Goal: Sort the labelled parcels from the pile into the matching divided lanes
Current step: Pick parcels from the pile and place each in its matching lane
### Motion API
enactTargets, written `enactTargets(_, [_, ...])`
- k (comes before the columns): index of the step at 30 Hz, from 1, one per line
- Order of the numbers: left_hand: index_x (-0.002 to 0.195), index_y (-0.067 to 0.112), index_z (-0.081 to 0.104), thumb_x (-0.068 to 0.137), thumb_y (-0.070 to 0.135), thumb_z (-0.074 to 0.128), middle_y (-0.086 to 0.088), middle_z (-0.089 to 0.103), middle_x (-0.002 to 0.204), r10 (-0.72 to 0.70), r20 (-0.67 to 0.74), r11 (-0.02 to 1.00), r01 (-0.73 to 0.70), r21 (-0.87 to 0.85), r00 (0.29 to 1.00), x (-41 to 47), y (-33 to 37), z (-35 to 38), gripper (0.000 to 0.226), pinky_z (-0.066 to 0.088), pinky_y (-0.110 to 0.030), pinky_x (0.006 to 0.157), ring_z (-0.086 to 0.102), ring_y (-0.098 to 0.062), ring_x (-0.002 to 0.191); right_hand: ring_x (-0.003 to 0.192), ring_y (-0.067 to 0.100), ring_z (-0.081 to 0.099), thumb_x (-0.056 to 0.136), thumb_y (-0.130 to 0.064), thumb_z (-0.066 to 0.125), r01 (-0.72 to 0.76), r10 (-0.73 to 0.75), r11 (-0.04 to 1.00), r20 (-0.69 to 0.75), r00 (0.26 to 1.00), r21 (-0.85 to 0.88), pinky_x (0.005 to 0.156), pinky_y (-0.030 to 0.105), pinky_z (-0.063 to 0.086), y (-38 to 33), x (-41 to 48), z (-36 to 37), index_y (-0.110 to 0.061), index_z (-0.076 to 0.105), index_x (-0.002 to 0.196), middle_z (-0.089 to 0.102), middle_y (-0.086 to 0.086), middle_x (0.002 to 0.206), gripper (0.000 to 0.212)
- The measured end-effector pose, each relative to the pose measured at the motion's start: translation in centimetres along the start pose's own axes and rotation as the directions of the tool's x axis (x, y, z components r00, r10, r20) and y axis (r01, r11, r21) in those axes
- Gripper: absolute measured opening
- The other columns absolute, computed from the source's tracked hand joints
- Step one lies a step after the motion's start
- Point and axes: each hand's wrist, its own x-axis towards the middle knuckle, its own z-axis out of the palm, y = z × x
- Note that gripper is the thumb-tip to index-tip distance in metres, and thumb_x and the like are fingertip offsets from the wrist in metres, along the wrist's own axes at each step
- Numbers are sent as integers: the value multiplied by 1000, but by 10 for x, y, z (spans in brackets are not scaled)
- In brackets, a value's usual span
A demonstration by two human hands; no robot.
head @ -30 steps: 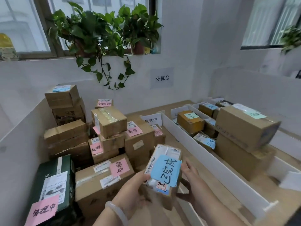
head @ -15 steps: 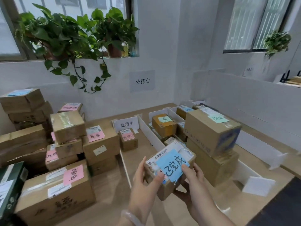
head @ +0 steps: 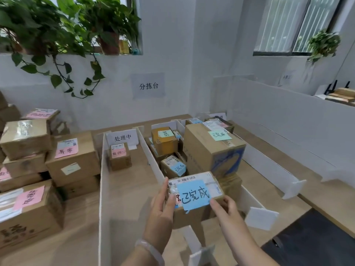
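Held parcel: a small cardboard box with a shipping label and a blue sticky note handwritten 已完成, carried above the near end of the lane that holds other blue-noted parcels.
Left hand: grasping the parcel's left side, fingers upright against the box, a pale bangle on the wrist.
Right hand: grasping the parcel's near right corner, thumb at the edge of the blue note.
Middle lane: marked by a white sign reading 处理中; one small box with a pink note stands just before the sign.
Right lane: a large carton with a green note, a yellow-brown box and a smaller blue-noted parcel packed close together.
Pile: cartons with pink notes stacked left of the white divider.
Wall: a paper sign reading 分拣台.
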Motion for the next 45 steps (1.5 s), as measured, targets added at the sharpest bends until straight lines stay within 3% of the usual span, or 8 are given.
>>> enactTargets(8, [131,58,32,88,14,70,-2,54,134,-78,49,993,74,88,996,29,-9,-4,73,59,-25,68,68,-18,103,104,9,48,95,-43,56,-9,18,993,83,996,-114,87,27,39,6,28,-2,-35,38,137,54,-12,112,47])
enactTargets(13, [141,46,37,85,13,72,16,72,99,-159,-17,987,159,-7,987,66,-13,-24,74,61,-35,71,71,-16,92,109,0,41,98,-40,51,77,-32,977,219,975,-200,81,13,34,-11,51,10,-48,34,129,47,-22,121,36])
enactTargets(15, [140,46,39,85,11,72,15,69,103,-174,-7,985,174,-1,985,84,-13,-31,73,61,-34,70,70,-16,94,113,-2,42,97,-38,54,109,-66,975,217,974,-195,84,9,38,-14,66,16,-50,36,132,47,-25,126,41])
enactTargets(21, [134,53,43,77,24,82,10,72,109,-265,187,963,253,89,946,137,-3,-54,74,60,-35,73,72,-13,97,132,-1,39,73,-49,74,168,-110,959,249,962,-228,112,37,36,-13,98,22,-71,33,126,42,-30,140,71])
enactTargets(25, [131,57,47,62,34,81,7,69,120,-354,290,934,318,163,889,163,-6,-61,81,59,-44,82,70,-17,103,131,-8,33,76,-29,82,207,-113,930,301,947,-305,109,23,30,-10,103,17,-66,24,135,35,-31,141,90])
enactTargets(30, [125,62,51,79,21,76,7,71,115,-423,323,905,374,205,847,174,-17,-50,67,53,-52,95,68,-20,109,129,-10,34,68,-37,85,314,-179,842,322,929,-438,109,25,34,-1,116,1,-68,25,134,31,-30,142,95])
enactTargets(38, [127,55,47,87,28,73,7,55,130,-233,182,931,165,326,955,155,-31,-9,56,54,-16,74,61,-7,110,115,-12,40,56,-46,87,421,-364,751,213,907,-508,92,10,37,18,123,-3,-60,40,123,30,-30,123,83])
enactTargets(45, [135,56,40,88,40,69,12,37,147,-105,52,819,56,571,993,147,-52,-4,58,37,-38,112,34,-12,138,106,-12,45,63,-38,88,370,-363,776,117,924,-511,79,-4,35,47,121,13,-43,41,134,29,-19,120,86])
